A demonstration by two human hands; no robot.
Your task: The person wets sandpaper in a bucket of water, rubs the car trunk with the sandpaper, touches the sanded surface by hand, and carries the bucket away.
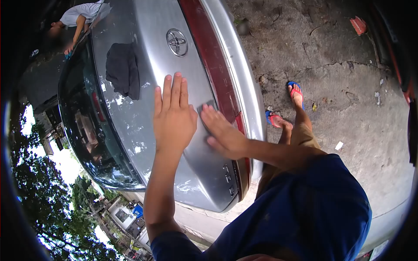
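My left hand (175, 117) is flat on the silver trunk lid (191, 174), fingers straight and close together, pointing toward the round car emblem (177, 42). Beside it, my right hand (224, 132) is held out, slightly blurred, with its fingers stretched over the lid near the red trim strip (215, 65). I see nothing held in either hand; the palms are hidden. A dark crumpled cloth (123, 69) lies on the lid beyond my left fingertips, near the rear window (93, 113).
Another person (82, 15) leans at the car's far side, one hand on a small blue item (68, 55). The silver bumper (237, 56) edges the concrete ground (331, 108), where my sandalled feet (296, 93) stand. A red scrap (358, 25) lies farther off.
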